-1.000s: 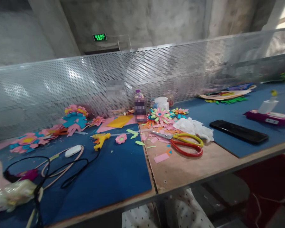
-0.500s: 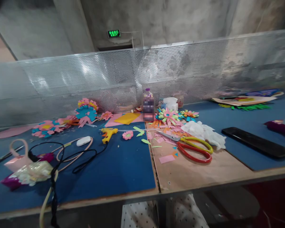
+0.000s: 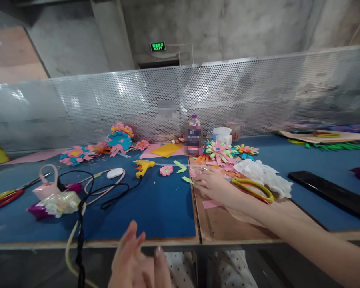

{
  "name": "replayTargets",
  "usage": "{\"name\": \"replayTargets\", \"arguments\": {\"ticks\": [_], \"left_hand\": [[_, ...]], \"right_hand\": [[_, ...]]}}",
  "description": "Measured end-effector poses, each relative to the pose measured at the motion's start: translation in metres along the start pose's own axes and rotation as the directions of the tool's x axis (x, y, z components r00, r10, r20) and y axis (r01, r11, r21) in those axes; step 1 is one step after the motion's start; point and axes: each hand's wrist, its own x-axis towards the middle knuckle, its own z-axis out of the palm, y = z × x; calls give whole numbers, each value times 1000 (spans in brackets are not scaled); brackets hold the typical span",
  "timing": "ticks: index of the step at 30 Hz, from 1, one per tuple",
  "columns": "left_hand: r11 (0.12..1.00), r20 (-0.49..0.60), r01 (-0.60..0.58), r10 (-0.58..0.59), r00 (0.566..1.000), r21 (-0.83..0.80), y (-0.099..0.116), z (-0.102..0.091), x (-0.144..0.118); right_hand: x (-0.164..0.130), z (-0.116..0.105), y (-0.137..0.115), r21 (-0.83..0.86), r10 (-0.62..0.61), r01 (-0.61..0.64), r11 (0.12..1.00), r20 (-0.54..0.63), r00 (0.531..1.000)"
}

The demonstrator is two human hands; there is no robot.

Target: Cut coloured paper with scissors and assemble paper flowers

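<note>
My left hand point(image 3: 139, 262) is raised in front of the table's near edge, palm up, its fingers apart and nothing in it. Stretched out over the paper scraps, my right hand point(image 3: 214, 186) has its fingers extended to the left. Beneath it lie the scissors point(image 3: 259, 189) with yellow and red handles, their blades mostly hidden by the hand. Left of its fingertips are light green paper strips point(image 3: 181, 167) and a small pink paper flower point(image 3: 166, 171). Farther left, a yellow glue gun point(image 3: 144, 168) rests on the blue tabletop, a clear glue stick point(image 3: 171, 165) extending from its rear.
A bottle with a purple cap point(image 3: 194, 138) stands behind the scraps. Layered paper flowers point(image 3: 120, 140) line the back left. Black cable point(image 3: 117, 196) and a pink pouch point(image 3: 45, 190) lie left. Crumpled tissue point(image 3: 264, 176) and a black phone point(image 3: 330, 192) are right.
Both my hands have come into view: the left from below, the right from the right side over the scissors. The view has shifted left, showing another pair of scissors' handles.
</note>
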Motion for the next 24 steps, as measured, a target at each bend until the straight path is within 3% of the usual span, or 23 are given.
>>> {"name": "replayTargets", "arguments": {"ticks": [2, 4, 6, 9, 12, 13, 14, 16, 17, 19, 21, 22, 24], "left_hand": [[988, -120, -57, 40, 992, -146, 17, 33, 20], [949, -139, -9, -36, 990, -314, 38, 64, 47], [885, 17, 99, -102, 995, -455, 55, 90, 78], [812, 266, 309, -197, 944, -495, 59, 119, 125], [844, 555, 428, -198, 808, -322, 32, 141, 165], [871, 651, 432, -189, 735, -235, 17, 146, 174], [899, 746, 422, -205, 634, -112, 2, 149, 182], [929, 832, 319, -322, 452, 187, -29, 152, 190], [930, 841, 233, -359, 405, 284, -43, 151, 191], [909, 840, 132, -416, 349, 395, -67, 149, 188], [878, 829, 206, -477, 293, 433, -83, 145, 182], [863, 824, 283, -491, 283, 418, -90, 144, 178], [845, 814, 403, -489, 313, 352, -99, 142, 172]], "right_hand": [[16, 15, -1, -76, 114, -112, 991, 23, 993], [28, 22, -4, -113, 193, -190, 975, 22, 981], [35, 25, -7, -104, 226, -225, 969, -7, 974], [42, 25, -7, 2, 295, -295, 955, -16, 955], [49, 26, -2, 162, 386, -389, 907, 46, 921], [52, 26, 0, 207, 400, -404, 891, 65, 914], [56, 26, 3, 244, 408, -414, 877, 79, 910], [64, 28, 9, 323, 420, -424, 846, 86, 904], [68, 29, 11, 370, 430, -427, 825, 79, 899], [75, 32, 15, 471, 461, -424, 774, 42, 887], [82, 37, 16, 567, 503, -411, 715, -8, 864], [84, 39, 16, 608, 529, -401, 685, -37, 848], [87, 43, 15, 675, 575, -372, 637, -95, 812]]}}
